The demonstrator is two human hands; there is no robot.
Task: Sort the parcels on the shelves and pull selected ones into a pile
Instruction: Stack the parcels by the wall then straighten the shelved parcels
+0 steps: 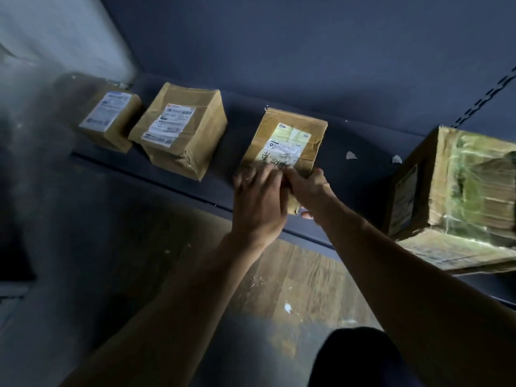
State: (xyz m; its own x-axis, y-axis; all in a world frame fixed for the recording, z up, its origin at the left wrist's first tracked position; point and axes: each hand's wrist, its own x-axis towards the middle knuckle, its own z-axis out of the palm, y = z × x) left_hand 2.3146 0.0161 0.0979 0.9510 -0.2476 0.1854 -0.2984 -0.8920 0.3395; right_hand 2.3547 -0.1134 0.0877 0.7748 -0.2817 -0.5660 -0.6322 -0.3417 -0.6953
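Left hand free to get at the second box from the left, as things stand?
Likely yes, once it lets go: the left hand rests on the third parcel, alongside the right hand. Only bare shelf lies between it and the second box.

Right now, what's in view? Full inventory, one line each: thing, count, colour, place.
Small brown cardboard parcel with white label: 1, brown, far left of shelf.
Taped brown cardboard parcel with white label: 1, brown, second from left.
Brown cardboard parcel with yellow-white label: 1, brown, third from left, at the front edge.
Large torn cardboard box under clear tape: 1, brown, right end, overhanging the front edge.
White paper scraps: 2, white, on shelf between third parcel and large box.
Dark blue metal shelf: 1, dark blue.
Wood-pattern floor: brown, below shelf.
Left hand: on third parcel's near left; fingers blurred.
Right hand: grips its near right corner.
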